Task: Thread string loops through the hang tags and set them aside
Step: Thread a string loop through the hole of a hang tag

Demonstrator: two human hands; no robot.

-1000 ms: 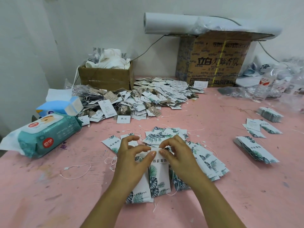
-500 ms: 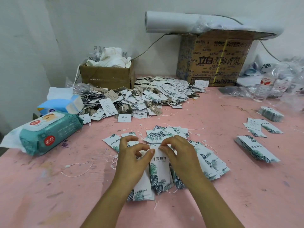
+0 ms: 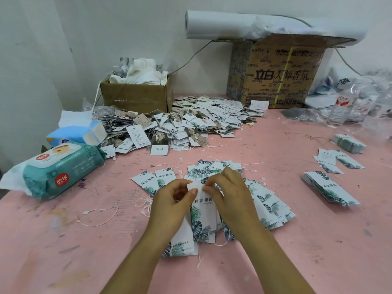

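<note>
Carton holding white cloth, left hand and right hand pinching hang tag

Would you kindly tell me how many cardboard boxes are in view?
2: a small open box at the back left, holding white cloth, and a large printed box at the back right; others may be hidden.

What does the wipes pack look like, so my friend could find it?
Start at the pink table and go to its left edge, in front of the small brown box. The wipes pack lies there beside a blue tissue pack. It is the teal one with a white lid and a red round logo.
</note>
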